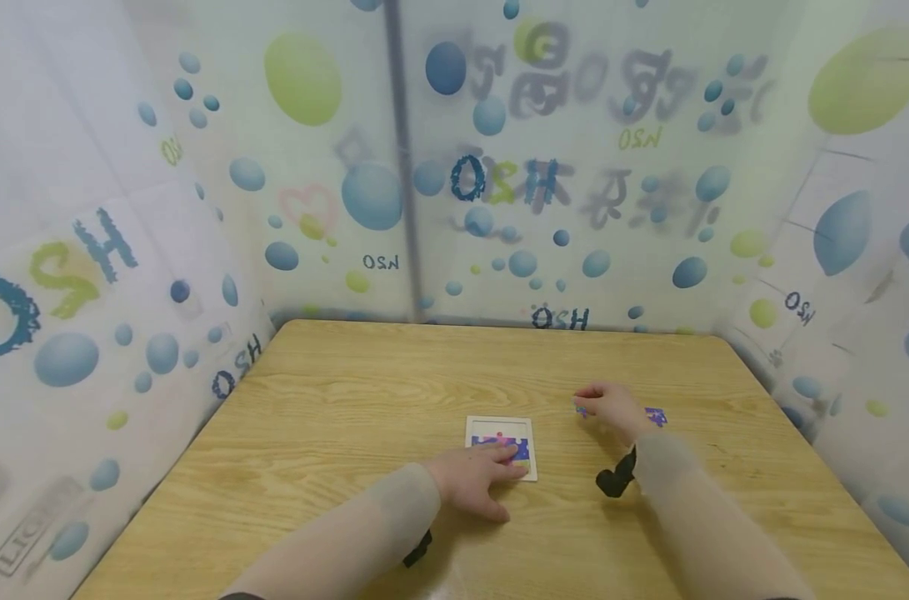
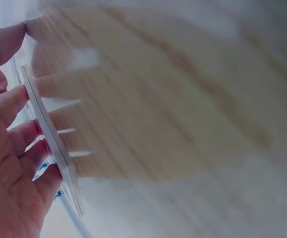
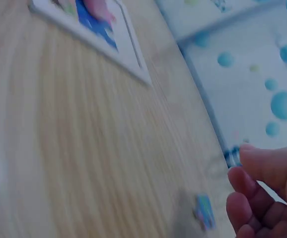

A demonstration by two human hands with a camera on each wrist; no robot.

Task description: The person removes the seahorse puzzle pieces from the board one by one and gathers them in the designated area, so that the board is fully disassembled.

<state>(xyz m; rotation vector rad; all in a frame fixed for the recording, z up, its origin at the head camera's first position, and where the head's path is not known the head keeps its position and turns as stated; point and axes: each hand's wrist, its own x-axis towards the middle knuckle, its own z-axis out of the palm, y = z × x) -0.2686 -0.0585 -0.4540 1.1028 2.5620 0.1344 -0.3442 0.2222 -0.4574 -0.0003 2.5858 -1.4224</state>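
A white-framed jigsaw puzzle (image 1: 532, 467) lies on the table, with blue, purple and pink pieces in its lower part and a bare strip at the top. My left hand (image 1: 472, 482) rests on it, fingers spread over the lower pieces. In the left wrist view its fingertips touch the thin board (image 2: 54, 144), and the thumb stands off to the side. Farther right, my right hand (image 1: 611, 410) hovers low with bent fingers above a small blue puzzle piece (image 3: 204, 212). A gap shows between its thumb and fingers (image 3: 239, 208). Another purple-blue piece (image 1: 656, 416) lies right of that hand.
The wooden table (image 1: 364, 367) runs back to a patterned curtain (image 1: 334, 292), with more curtain along both sides. Black straps (image 1: 616, 479) are on the wrists.
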